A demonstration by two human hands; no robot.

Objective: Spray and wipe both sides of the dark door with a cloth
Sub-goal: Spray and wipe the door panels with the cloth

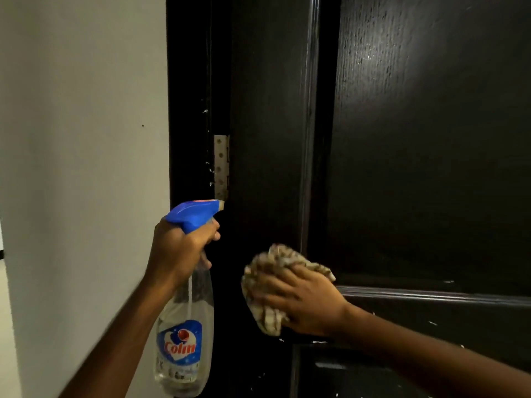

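My left hand (pixel 179 251) grips the neck of the spray bottle (pixel 185 334). The bottle stands upright, its nozzle (pixel 219 205) pointing right at the dark door (pixel 416 139), just under the hinge (pixel 221 168). My right hand (pixel 304 300), fingers spread flat, presses the cloth (pixel 270 265) on the door.

The door (pixel 416 139) looks like dark wood with a semi-gloss coat. Where the light hits the right panel you can see a rough, pitted grain, while the raised mouldings are smoother and shinier. Low down, the finish has little white flecks on it. The hinge (pixel 221 167) on the left is bare metal, brassy and pretty dull. The door frame (pixel 189 110) next to it has the same dark gloss, with pale specks. The spray bottle (pixel 185 305) is clear smooth plastic with a shiny blue plastic trigger head (pixel 195 214) and a glossy label (pixel 179 344). The cloth (pixel 275 262) is soft woven checked fabric. The wall (pixel 86 139) on the left is smooth matt paint.
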